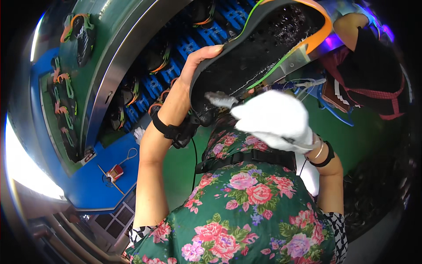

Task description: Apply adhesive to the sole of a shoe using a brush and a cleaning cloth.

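Note:
A black shoe sole [246, 61] with an orange and green rim is tilted up in front of me, its hollow inside facing me. My left hand [198, 66] is bare and grips the sole's left edge, thumb along the rim. My right hand [274, 119], in a white glove, is closed on a brush [221, 99]. The brush's pale, wet-looking head lies against the inside of the sole at its near end. Shiny wet streaks show farther up inside the sole. The glove hides the brush's handle.
A curved metal edge [116, 59] borders a conveyor with blue racks [187, 46] carrying shoe parts. More soles [66, 99] line the left side. A blue table [94, 189] bears a small red object [115, 173]. At right is another person in dark clothes [378, 66].

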Tool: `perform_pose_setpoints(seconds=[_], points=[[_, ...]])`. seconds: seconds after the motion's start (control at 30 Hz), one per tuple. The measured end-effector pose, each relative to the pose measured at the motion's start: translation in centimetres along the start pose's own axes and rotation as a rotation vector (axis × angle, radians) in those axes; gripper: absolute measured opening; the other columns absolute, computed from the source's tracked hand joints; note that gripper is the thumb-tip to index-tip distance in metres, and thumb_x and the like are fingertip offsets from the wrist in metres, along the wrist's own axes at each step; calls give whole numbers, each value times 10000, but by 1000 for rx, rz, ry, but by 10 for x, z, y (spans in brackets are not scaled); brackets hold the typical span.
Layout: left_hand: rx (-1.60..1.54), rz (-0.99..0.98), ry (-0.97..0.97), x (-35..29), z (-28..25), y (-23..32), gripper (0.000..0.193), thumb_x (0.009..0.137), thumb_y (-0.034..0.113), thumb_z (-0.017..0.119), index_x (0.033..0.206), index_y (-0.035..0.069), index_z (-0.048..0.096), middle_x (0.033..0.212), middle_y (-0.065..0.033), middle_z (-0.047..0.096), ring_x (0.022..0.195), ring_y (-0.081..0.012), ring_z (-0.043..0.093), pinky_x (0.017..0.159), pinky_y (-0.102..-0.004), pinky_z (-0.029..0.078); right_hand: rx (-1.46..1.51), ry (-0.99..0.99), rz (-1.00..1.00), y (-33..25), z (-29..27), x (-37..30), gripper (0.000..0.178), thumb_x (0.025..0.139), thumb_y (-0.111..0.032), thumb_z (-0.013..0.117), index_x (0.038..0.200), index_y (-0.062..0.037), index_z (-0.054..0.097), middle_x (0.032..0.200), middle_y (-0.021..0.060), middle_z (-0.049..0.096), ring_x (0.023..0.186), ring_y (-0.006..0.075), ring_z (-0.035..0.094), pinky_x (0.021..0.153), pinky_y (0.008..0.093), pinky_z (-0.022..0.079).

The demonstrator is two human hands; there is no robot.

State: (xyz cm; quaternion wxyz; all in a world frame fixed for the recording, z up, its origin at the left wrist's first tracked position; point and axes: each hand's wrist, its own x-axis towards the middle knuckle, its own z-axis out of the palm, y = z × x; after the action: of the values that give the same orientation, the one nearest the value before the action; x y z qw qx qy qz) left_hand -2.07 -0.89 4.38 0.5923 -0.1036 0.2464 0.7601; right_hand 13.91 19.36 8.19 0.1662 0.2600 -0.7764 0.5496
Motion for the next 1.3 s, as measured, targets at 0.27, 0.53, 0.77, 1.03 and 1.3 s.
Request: perform_pose_setpoints(seconds=[0.27, 0.53, 0.77, 1.03, 1.3], points=[[-224, 7, -94, 27, 4, -6, 861, 922, 591, 536, 1537, 0, 419, 1452, -297, 532, 1198, -573, 587, 1018, -719, 455, 198, 200, 286, -11, 4, -2, 122, 761, 12, 821, 869, -28, 783, 965, 153, 780, 869, 265, 748, 786, 364, 587], [-543, 76, -22, 20, 3, -41, 809, 1000, 644, 396, 1565, 65, 391, 1465, -282, 526, 1221, -617, 547, 1035, -730, 438, -52, 258, 142, 23, -42, 5, 157, 814, -10, 784, 966, -47, 792, 996, 115, 775, 880, 249, 741, 780, 349, 582], [-235, 72, -225, 19, -2, -61, 810, 964, 649, 457, 1517, 57, 455, 1460, -289, 525, 1189, -579, 587, 1008, -714, 466, -651, 273, -109, 30, -59, 35, 249, 828, -40, 768, 1077, -47, 757, 1072, 109, 757, 937, 263, 710, 815, 373, 578], [-152, 270, -328, 6, 15, -43, 1001, 913, 772, 504, 1592, 62, 314, 1508, -315, 429, 1204, -545, 571, 984, -618, 535, 445, 221, 175, -25, -37, 2, 151, 791, 15, 823, 933, -28, 791, 1032, 135, 770, 908, 251, 747, 825, 360, 593], [-180, 364, -490, -24, 49, -5, 1046, 838, 844, 549, 1565, 120, 346, 1418, -228, 479, 898, -353, 560, 627, -411, 496, 931, 814, 315, -25, -58, -35, 140, 707, 115, 688, 802, 13, 694, 937, 195, 731, 874, 279, 705, 779, 364, 586]])
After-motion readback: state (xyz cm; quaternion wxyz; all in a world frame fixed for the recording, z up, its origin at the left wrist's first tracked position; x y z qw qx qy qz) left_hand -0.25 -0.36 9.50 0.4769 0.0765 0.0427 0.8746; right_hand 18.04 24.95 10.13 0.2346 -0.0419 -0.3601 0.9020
